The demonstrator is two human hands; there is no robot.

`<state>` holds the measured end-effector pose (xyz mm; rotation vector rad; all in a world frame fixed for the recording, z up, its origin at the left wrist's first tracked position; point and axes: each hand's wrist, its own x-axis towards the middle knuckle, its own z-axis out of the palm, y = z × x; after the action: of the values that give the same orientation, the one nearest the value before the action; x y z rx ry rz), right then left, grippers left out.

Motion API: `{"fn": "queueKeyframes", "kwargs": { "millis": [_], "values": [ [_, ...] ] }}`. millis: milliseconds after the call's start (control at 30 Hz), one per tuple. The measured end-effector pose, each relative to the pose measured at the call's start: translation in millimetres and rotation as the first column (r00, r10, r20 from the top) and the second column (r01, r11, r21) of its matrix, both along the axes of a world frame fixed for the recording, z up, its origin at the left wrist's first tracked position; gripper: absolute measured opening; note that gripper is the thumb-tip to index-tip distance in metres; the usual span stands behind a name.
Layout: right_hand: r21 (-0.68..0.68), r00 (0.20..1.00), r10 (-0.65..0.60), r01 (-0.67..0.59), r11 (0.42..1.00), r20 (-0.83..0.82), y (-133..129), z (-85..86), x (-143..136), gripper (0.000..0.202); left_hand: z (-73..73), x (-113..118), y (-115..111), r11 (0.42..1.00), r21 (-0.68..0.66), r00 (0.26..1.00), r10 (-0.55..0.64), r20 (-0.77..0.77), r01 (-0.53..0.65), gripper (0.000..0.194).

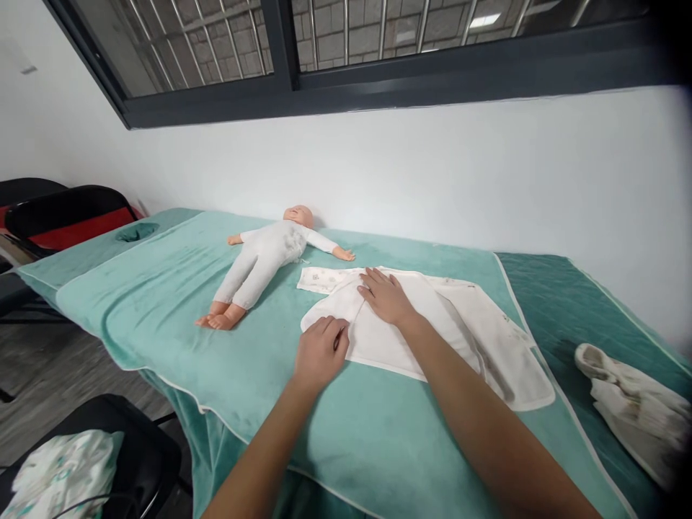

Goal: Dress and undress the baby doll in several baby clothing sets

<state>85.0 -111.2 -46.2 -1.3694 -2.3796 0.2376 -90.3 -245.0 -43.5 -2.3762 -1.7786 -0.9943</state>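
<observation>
Shirt (440, 310): R hand (386, 297) flat atop, L hand (322, 352) curled.

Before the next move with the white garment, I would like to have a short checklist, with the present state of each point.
1. White garment lies on the green sheet: ok.
2. Right hand rests on the garment: ok.
3. Left hand grips the garment's edge: cannot tell; its fingers curl there, but their undersides are hidden.
4. Garment is smooth all over: not ok; folds show in its right part.
5. Doll is apart from the garment: ok; sheet shows between them.
</observation>
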Motion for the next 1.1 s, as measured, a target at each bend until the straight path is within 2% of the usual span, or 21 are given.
{"fn": "queueKeyframes", "kwargs": {
  "millis": [133, 267, 333, 400, 500, 600, 800, 967, 1100],
  "values": [
    [0.082, 0.999, -0.034, 0.037, 0.996, -0.039, -1.2, 0.7, 1.7, 0.043, -0.8, -3.5, 0.9, 0.999, -0.040, 0.992, 0.035, 0.122, -0.031, 0.023],
    [0.106, 0.998, -0.029, 0.034, 0.994, -0.053, -1.2, 1.6, 3.5, 0.038, 8.6, -13.2, 27.9, 0.978, -0.115, 0.949, 0.195, 0.246, -0.171, 0.022],
    [0.107, 0.999, -0.023, 0.028, 0.994, -0.046, -0.8, 1.3, 4.2, 0.038, 16.3, -18.2, 52.6, 0.950, -0.184, 0.942, 0.284, 0.180, -0.251, 0.023],
    [0.108, 0.999, -0.023, 0.027, 0.994, -0.041, -0.2, 0.7, 4.5, 0.039, 23.5, -20.9, 79.8, 0.918, -0.275, 0.947, 0.316, 0.065, -0.287, 0.021],
    [0.106, 0.999, -0.027, 0.031, 0.994, -0.040, 0.9, 0.4, 4.3, 0.040, 30.6, -21.4, 114.8, 0.895, -0.364, 0.961, 0.275, -0.005, -0.258, 0.024],
    [0.091, 0.998, -0.028, 0.034, 0.995, -0.061, 1.6, 1.1, 3.6, 0.039, 33.8, -24.2, 136.4, 0.884, -0.411, 0.972, 0.234, -0.022, -0.222, 0.024],
    [0.059, 0.996, -0.044, 0.049, 0.997, -0.080, 0.8, 2.1, 4.3, 0.039, 34.9, -27.7, 149.4, 0.863, -0.378, 0.940, 0.336, -0.064, -0.334, 0.024],
    [0.046, 0.998, -0.038, 0.040, 0.998, -0.043, -1.3, 2.8, 7.3, 0.045, 32.4, -8.3, 152.5, 0.875, -0.345, 0.935, 0.276, -0.221, -0.340, 0.030],
    [0.003, 0.999, -0.030, 0.030, 1.000, -0.025, -1.1, 5.1, 9.1, 0.048, 31.2, 3.7, 157.7, 0.894, -0.298, 0.924, 0.249, -0.289, -0.334, 0.023]
  ]
}}
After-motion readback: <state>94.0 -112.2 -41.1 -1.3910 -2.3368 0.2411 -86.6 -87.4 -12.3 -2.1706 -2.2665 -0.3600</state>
